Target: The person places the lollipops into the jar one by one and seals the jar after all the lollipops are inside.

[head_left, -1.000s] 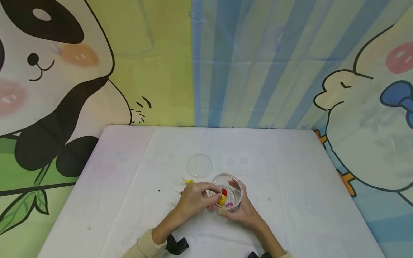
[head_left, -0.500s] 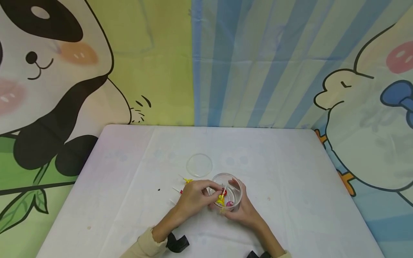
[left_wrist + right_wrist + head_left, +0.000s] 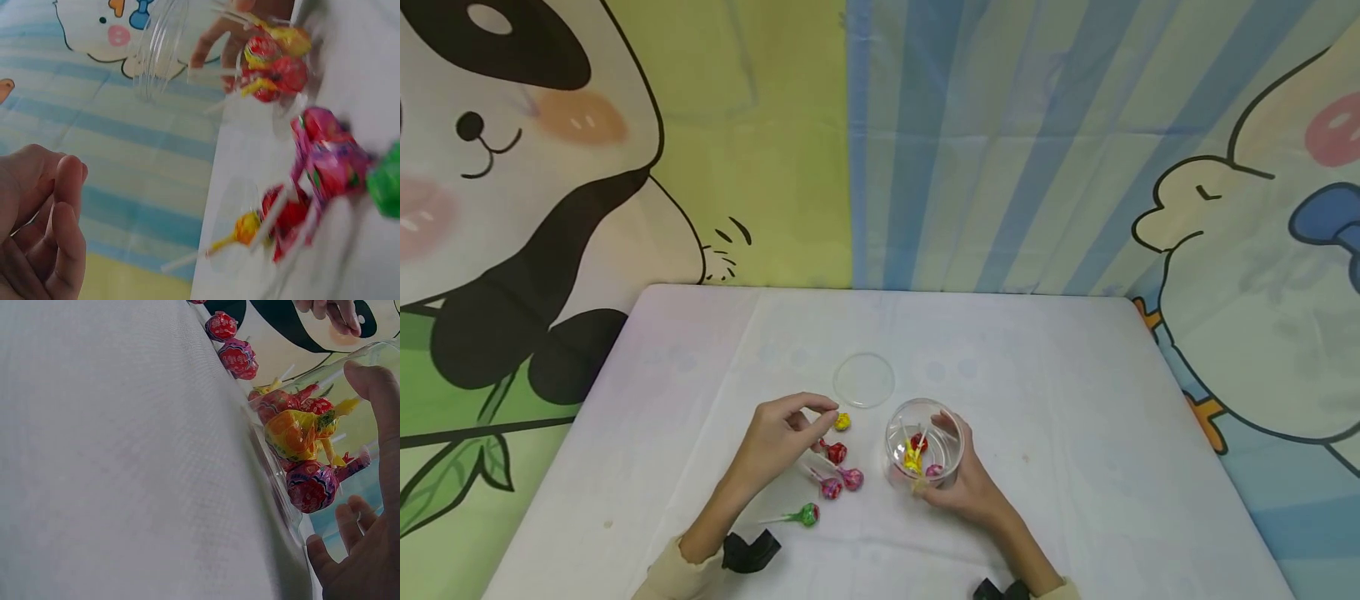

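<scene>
Lollipops (image 3: 809,515) look light and hard, best pinched by their sticks (image 3: 772,521); left hand (image 3: 784,427) hangs loosely curled, holding nothing; right hand (image 3: 966,485) grips the clear jar (image 3: 902,427)

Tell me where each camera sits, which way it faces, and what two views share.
Head: on the head, facing forward and down over the table; left hand, right hand and forearms show.
Left wrist: on that wrist, looking past the left hand at loose lollipops and a jar; right hand behind it.
Right wrist: on that wrist, facing across the table at the jar and panda backdrop; right hand at the right, left hand up top.
Shared: head and right wrist both show the right hand holding the jar.
</scene>
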Demonstrator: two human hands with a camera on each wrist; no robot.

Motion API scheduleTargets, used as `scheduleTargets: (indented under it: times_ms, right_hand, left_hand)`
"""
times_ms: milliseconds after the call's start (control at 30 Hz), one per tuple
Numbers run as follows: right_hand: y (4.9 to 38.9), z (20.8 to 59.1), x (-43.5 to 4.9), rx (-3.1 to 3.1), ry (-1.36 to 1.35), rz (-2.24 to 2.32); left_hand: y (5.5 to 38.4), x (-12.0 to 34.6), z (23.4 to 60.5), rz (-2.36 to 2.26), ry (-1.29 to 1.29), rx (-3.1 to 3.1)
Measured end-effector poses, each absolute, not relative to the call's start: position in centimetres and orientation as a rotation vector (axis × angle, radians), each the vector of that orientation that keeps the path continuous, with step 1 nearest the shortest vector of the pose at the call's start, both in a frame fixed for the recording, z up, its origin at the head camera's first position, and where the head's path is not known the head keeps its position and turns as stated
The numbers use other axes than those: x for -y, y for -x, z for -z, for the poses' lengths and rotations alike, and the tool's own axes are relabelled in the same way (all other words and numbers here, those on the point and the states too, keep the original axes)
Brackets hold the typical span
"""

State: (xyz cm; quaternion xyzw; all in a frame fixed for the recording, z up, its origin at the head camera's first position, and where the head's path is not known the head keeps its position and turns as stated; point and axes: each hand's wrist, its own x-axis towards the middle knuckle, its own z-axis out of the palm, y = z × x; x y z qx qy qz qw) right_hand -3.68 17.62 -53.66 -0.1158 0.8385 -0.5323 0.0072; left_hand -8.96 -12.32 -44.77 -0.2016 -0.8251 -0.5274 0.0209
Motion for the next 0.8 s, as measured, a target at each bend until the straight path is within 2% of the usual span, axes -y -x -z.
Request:
scheduleTargets:
  times_ms: [333, 800]
  right_hand:
    - [3.7, 53.5, -17.5, -2.645, 0.352, 1.630]
    - [3.7, 53.5, -17.5, -2.616, 0.334, 1.631]
  left_hand:
    - [8.1, 17.0, 46.4, 1.044, 0.603, 3.046]
    - [8.5, 18.6, 48.2, 1.045, 0.793, 3.232]
